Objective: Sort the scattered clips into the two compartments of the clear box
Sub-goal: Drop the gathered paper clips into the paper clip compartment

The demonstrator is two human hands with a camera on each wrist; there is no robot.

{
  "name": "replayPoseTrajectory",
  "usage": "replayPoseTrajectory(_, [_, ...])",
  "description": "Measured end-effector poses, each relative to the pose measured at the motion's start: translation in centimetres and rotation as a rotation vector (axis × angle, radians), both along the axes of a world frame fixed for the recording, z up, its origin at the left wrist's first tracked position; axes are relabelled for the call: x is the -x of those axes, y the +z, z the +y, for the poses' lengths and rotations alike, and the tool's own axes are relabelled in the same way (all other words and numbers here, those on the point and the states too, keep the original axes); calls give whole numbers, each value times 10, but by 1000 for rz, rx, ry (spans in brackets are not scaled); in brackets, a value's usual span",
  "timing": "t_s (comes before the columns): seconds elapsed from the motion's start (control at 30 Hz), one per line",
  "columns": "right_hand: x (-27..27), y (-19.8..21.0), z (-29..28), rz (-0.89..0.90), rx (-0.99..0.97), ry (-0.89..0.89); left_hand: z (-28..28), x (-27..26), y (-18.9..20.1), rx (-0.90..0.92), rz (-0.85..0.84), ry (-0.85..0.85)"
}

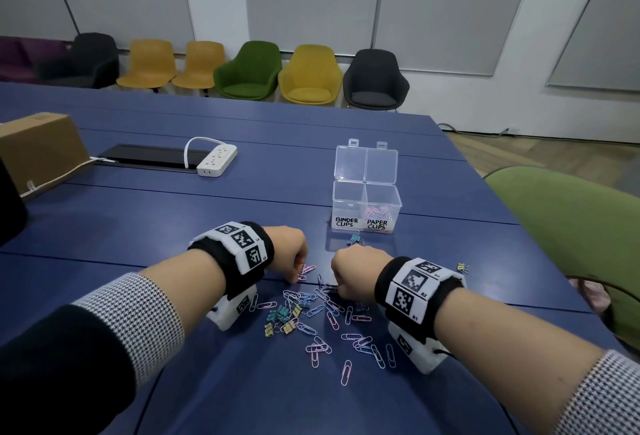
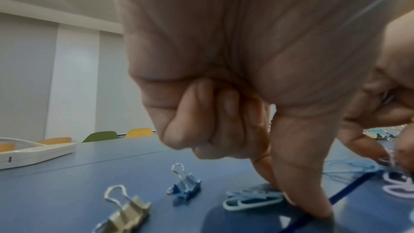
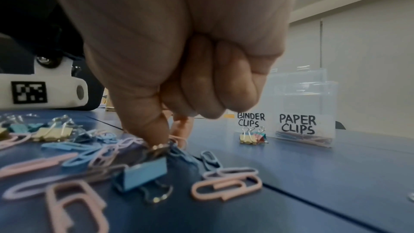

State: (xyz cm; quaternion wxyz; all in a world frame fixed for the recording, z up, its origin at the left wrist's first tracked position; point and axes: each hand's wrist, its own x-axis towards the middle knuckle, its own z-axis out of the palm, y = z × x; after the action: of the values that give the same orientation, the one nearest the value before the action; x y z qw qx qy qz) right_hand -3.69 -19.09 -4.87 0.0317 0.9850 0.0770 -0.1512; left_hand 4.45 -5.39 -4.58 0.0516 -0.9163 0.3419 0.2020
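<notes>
The clear box (image 1: 365, 206) stands open, labelled BINDER CLIPS on the left and PAPER CLIPS on the right. Paper clips (image 1: 379, 213) lie in the right compartment. Pink and blue paper clips mixed with binder clips (image 1: 311, 313) are scattered between my wrists. My left hand (image 2: 291, 199) has thumb and forefinger tips down on the table, pinching the end of a light blue paper clip (image 2: 251, 203); its other fingers are curled in. My right hand (image 3: 161, 143) pinches the wire handle of a blue binder clip (image 3: 145, 174) resting on the table.
A few binder clips (image 1: 356, 240) lie just in front of the box, and one yellow one (image 1: 462, 266) lies to the right. A power strip (image 1: 217, 159) and cardboard box (image 1: 38, 150) sit far left. A green chair (image 1: 571, 227) is at the table's right edge.
</notes>
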Motion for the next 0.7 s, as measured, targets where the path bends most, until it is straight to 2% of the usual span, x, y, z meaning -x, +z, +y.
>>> replayPoseTrajectory(0.1, [-4, -2, -1, 24, -15, -48, 0, 5, -1, -49, -7, 8])
replayPoseTrajectory(0.2, [-6, -4, -7, 38, -132, -82, 4, 7, 0, -67, 3, 50])
replayPoseTrajectory(0.27, [-6, -5, -18, 69, -257, -130, 9, 7, 2, 59, 103, 153])
replayPoseTrajectory(0.3, [-5, -5, -24, 78, -360, -160, 12, 8, 3, 209, 229, 255])
replayPoseTrajectory(0.37, [0, -3, -37, 107, -669, -271, 19, 9, 5, 638, 548, 534])
replayPoseTrajectory(0.43, [4, -2, -48, 199, -1175, -477, 27, 8, 5, 1057, 809, 764])
replayPoseTrajectory(0.5, [9, -1, -56, 276, -1585, -639, 33, 5, 6, 1336, 1014, 908])
replayPoseTrajectory(0.6, [16, 5, -57, 327, -1931, -726, 42, 5, 12, 1537, 1194, 1044])
replayPoseTrajectory(0.67, [19, 5, -56, 305, -2104, -799, 46, 8, 15, 1519, 1191, 1052])
replayPoseTrajectory(0.7, [21, 4, -56, 290, -2159, -835, 48, 10, 16, 1453, 1152, 1046])
